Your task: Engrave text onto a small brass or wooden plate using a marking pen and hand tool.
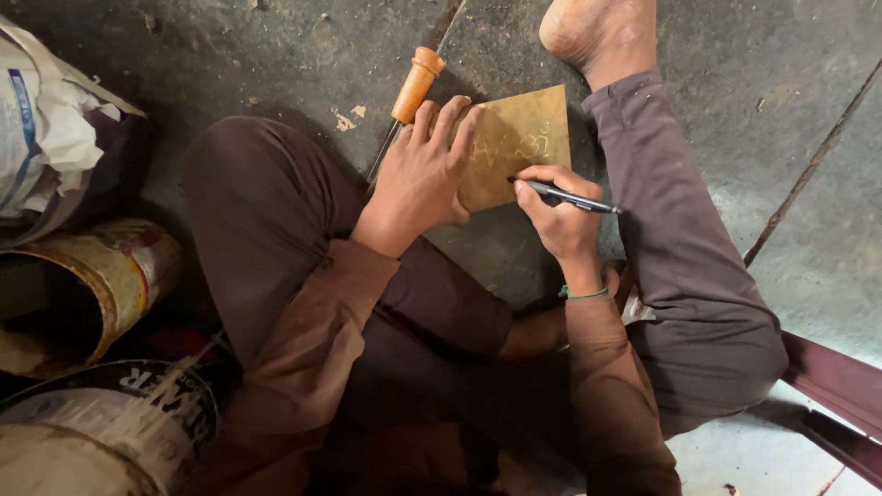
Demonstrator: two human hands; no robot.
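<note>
- We see a brass sheet [519, 142] lying flat on the grey floor [753, 83], directly under both hands and between the person's spread legs.
- The left hand [423, 170] lies flat on the sheet's left part, fingers spread and pressing down on it; it is not closed around anything.
- The right hand [556, 216] is closed on a black pen [571, 197], its tip touching the sheet near the lower right edge, just right of the left hand's fingertips.
- The two hands sit close together but do not touch; a strip of bare sheet with scratched marks shows between them.
- The sheet is roughly square and turned slightly, its top edge rising towards the right; its far right corner points at the bare foot [597, 32] beyond the right hand.
- The pen's long axis runs almost level, tip towards the left hand, tail towards the right trouser leg [680, 239].
- A tool with an orange wooden handle [415, 84] lies just beyond the left hand, its thin shaft running down under that hand's wrist side, handle pointing away from us.
- Open floor lies beyond the sheet and to the right of the right leg; the legs hem in both sides near the hands.
- Well to the left of the left hand stand rusty tins [101, 285] and a bag [46, 129].
- To the far right of the right hand runs a dark red bar [831, 377].
</note>
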